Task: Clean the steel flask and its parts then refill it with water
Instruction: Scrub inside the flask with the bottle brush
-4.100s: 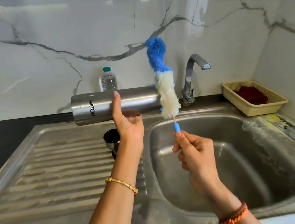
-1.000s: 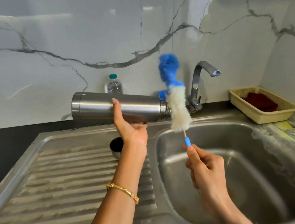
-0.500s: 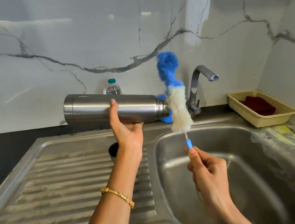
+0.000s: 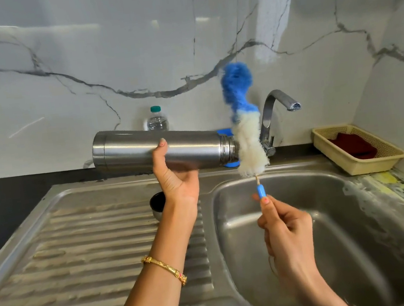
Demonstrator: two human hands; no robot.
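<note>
One cylindrical steel flask (image 4: 159,151) gripped sideways in my left hand (image 4: 176,179), mouth pointing right; my right hand (image 4: 285,229) pinches one upright blue-and-white bottle brush (image 4: 244,123).

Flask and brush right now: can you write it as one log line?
left hand grips steel flask sideways | right hand pinches bottle brush handle, bristles upright outside flask mouth | over sink | brush not inserted

Steel sink unit (image 4: 84,249): dark cup (image 4: 157,205) on drainboard at 12 o'clock; beige basket (image 4: 358,149) on counter at 2 o'clock of basin (image 4: 339,250).
</note>
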